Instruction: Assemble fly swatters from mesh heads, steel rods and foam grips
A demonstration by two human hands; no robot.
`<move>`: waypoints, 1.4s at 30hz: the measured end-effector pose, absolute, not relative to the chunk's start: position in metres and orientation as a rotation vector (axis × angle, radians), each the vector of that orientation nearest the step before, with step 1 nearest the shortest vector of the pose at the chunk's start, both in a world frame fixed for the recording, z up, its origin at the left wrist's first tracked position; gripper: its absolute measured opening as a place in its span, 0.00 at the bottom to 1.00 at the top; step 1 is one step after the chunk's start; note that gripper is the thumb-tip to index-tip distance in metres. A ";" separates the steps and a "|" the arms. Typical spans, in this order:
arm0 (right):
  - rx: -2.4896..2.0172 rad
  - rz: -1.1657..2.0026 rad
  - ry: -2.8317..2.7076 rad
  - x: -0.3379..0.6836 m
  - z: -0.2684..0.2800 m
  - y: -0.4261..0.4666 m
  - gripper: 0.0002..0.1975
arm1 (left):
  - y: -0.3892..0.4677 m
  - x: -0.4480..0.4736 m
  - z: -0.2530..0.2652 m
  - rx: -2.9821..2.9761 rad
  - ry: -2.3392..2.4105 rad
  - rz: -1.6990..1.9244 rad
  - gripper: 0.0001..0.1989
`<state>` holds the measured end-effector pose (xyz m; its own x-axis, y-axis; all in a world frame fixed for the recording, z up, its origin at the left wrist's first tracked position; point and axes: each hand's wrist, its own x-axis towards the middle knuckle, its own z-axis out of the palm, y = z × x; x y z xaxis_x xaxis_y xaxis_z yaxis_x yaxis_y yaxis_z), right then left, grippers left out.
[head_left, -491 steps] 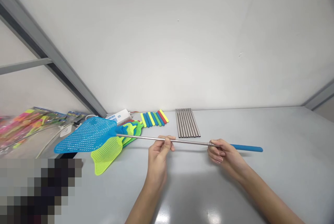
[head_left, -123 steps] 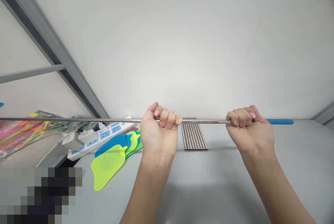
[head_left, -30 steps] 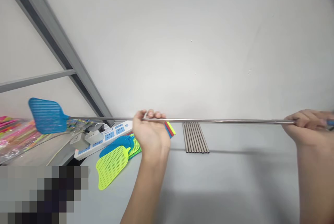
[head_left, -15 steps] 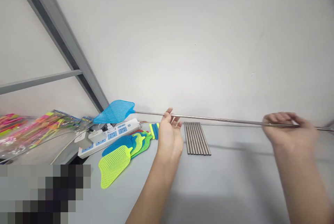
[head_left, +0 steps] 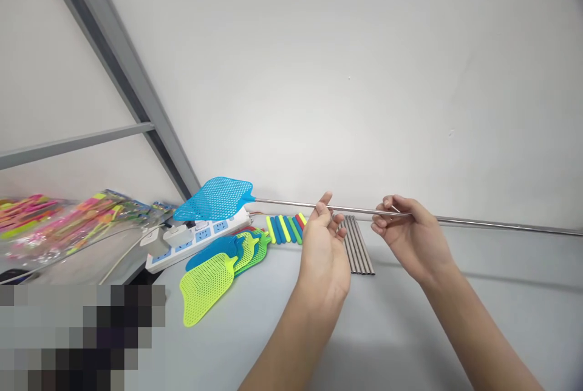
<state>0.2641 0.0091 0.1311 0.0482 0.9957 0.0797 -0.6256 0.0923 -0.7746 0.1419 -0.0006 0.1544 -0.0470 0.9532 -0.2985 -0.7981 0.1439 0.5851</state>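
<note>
Nearest, above the grey table's (head_left: 218, 348) front part, the person's two hands hold a blue fly swatter (head_left: 218, 198) lengthwise in the air, its steel telescopic shaft (head_left: 483, 223) drawn out long and sloping slightly down toward the right. The left hand (head_left: 325, 251), palm up, pinches the shaft between thumb and fingers, the other fingers loosely bent. The right hand (head_left: 403, 236) has come in along the shaft, near the left, where half a second ago it was well out to the right; its fingers curl loosely around the metal, and whether they press on it I cannot tell. The swatter's head, which a second ago hung out past the table's left edge, is now above the power strip (head_left: 186, 245), and the handle end runs out of view on the right. To judge by this, the handling has shifted from the handle end to the thinner sections near the head. Beyond the hands, toward the table's left edge, a yellow-green swatter head (head_left: 207, 288) lies by a pile of blue, yellow and green ones. Farther, near the table's far edge, lie a row of coloured handle sleeves (head_left: 285, 229) and a row of steel tubes (head_left: 363, 251), partly behind the left hand.
</note>
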 end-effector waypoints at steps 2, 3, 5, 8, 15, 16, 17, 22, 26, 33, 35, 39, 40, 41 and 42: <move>-0.687 1.419 -0.796 0.266 0.133 0.008 0.08 | 0.000 0.138 0.157 0.248 0.739 1.447 0.08; -0.724 1.431 -0.829 0.267 0.133 0.008 0.08 | 0.001 0.136 0.159 0.236 0.742 1.437 0.08; -0.805 1.445 -0.889 0.272 0.135 0.007 0.08 | 0.006 0.129 0.161 0.202 0.757 1.433 0.08; -0.864 1.475 -0.926 0.284 0.137 0.007 0.08 | 0.016 0.115 0.163 0.132 0.786 1.557 0.06; -0.829 1.374 -0.811 0.311 0.139 0.009 0.04 | 0.031 0.085 0.165 0.115 0.771 1.839 0.05; -0.835 1.365 -0.809 0.313 0.139 0.009 0.04 | 0.032 0.083 0.165 0.113 0.769 1.850 0.05; -0.840 1.356 -0.812 0.313 0.140 0.010 0.04 | 0.033 0.081 0.166 0.117 0.763 1.864 0.06; -0.849 1.356 -0.836 0.311 0.139 0.011 0.06 | 0.038 0.076 0.163 0.228 0.636 1.868 0.07; -0.855 1.393 -0.852 0.309 0.137 0.011 0.06 | 0.042 0.076 0.158 0.382 0.573 1.855 0.08; -0.924 1.416 -0.926 0.311 0.133 0.013 0.06 | 0.049 0.082 0.149 0.493 0.576 1.995 0.13; -0.954 1.425 -0.963 0.307 0.133 0.013 0.07 | 0.053 0.085 0.144 0.507 0.621 2.096 0.13; -0.935 1.435 -1.038 0.299 0.134 0.011 0.09 | 0.061 0.092 0.132 0.462 0.732 2.162 0.15; -0.925 1.438 -1.052 0.298 0.135 0.011 0.10 | 0.062 0.094 0.129 0.441 0.745 2.151 0.16; -0.917 1.440 -1.067 0.298 0.135 0.010 0.10 | 0.062 0.097 0.126 0.421 0.750 2.138 0.17; -0.912 1.441 -1.083 0.298 0.135 0.010 0.11 | 0.062 0.100 0.124 0.405 0.751 2.125 0.18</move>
<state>0.2982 0.0102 0.1352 -0.1418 0.9897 0.0207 -0.2950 -0.0223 -0.9552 0.1004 0.0623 0.1244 -0.6070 0.7943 0.0255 -0.6019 -0.4804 0.6379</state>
